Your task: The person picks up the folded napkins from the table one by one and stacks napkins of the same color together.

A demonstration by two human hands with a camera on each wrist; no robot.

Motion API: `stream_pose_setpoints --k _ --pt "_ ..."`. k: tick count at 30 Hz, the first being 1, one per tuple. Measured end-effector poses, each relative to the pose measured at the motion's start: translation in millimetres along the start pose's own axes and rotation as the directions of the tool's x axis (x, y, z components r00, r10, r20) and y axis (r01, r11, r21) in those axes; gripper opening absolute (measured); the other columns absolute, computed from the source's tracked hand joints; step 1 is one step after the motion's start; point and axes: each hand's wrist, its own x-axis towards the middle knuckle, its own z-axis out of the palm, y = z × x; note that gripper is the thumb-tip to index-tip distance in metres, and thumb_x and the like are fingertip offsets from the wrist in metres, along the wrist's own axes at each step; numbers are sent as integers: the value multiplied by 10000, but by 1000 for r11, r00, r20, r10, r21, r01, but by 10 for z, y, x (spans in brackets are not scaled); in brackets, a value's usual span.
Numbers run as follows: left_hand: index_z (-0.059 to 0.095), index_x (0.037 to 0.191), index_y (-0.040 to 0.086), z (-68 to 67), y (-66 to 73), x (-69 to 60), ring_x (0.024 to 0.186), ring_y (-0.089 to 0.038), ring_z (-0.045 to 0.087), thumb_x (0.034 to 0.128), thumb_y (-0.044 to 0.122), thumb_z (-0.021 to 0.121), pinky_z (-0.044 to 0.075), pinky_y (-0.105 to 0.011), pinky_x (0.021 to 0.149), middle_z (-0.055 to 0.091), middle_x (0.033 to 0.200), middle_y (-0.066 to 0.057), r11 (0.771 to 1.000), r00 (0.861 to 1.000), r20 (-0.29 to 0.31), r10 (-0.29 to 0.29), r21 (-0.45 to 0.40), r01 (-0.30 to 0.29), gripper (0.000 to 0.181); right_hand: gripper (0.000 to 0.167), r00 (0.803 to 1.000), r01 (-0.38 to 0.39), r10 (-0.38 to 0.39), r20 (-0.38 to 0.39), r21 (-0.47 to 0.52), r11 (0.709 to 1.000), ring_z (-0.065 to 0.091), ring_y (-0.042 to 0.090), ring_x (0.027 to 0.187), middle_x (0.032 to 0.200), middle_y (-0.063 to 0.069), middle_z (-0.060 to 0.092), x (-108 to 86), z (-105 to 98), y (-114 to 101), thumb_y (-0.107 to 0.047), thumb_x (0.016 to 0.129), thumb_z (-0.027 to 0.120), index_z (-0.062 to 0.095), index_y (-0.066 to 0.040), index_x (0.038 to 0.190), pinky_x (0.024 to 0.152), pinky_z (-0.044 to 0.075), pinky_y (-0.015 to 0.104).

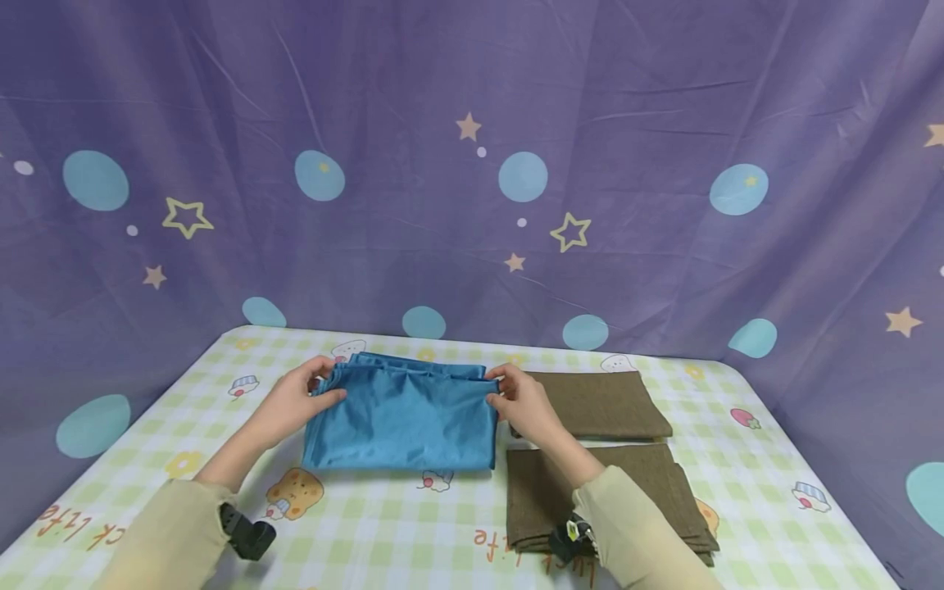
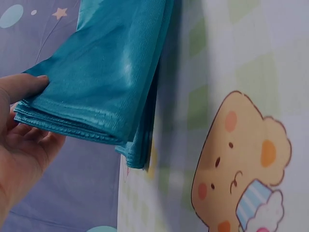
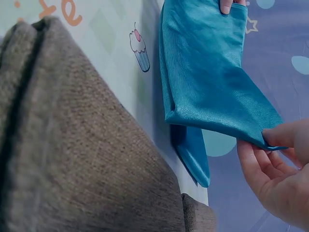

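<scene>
A shiny blue cloth [image 1: 406,422], folded in layers, hangs between my two hands over the middle of the table. My left hand [image 1: 298,397] pinches its upper left corner, thumb in front and fingers behind. At the upper right corner my right hand [image 1: 519,401] pinches it the same way. In the left wrist view, the stacked side edges of the blue cloth [image 2: 96,92] show beside the thumb. The right wrist view shows a lower flap hanging behind the front part of the blue cloth [image 3: 207,72].
Two folded brown cloths lie on the right: a far one [image 1: 601,406] and a near one [image 1: 612,492], partly under my right forearm. A checked, cartoon-printed tablecloth [image 1: 369,533] covers the table. Behind it hangs a purple curtain [image 1: 413,205] with stars and dots.
</scene>
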Motion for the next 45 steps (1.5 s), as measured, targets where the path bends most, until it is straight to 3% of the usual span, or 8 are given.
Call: stream_pose_setpoints --k 11,21,30,38,45 --pt "451 1258 44 64 24 111 1011 -313 490 864 200 619 419 -425 816 522 1136 -178 999 995 -101 -12 -39 9 455 258 999 -29 30 -39 28 999 590 158 707 826 79 554 71 -36 12 -32 833 620 602 -94 1083 579 535 348" --pt "478 1219 14 132 53 230 1046 -320 485 854 125 623 378 -469 931 538 1106 -202 996 984 -179 -18 -87 3 408 254 995 -66 72 -75 79 995 584 154 715 883 116 570 151 -65 -11 4 813 628 614 -47 1062 561 521 289" --pt "484 1225 24 144 91 312 1048 -306 468 865 120 605 356 -457 947 524 1115 -192 990 980 -194 -46 -140 19 392 272 992 -80 91 -83 127 989 546 119 679 832 106 570 263 -63 50 32 799 634 608 -2 1068 568 533 331" --pt "501 1208 28 80 84 418 1024 -302 477 866 123 604 363 -458 941 536 1095 -191 992 976 -217 -32 -128 4 369 280 995 -78 87 -55 143 987 559 247 712 879 180 538 207 -103 -234 66 815 584 564 78 1094 642 537 435" --pt "503 1217 60 29 113 490 1040 -301 471 881 152 592 385 -457 894 529 1129 -177 994 977 -208 -45 -107 23 359 263 994 -86 94 -51 140 986 570 248 691 887 138 549 380 -19 36 21 829 603 580 11 1091 632 541 418"
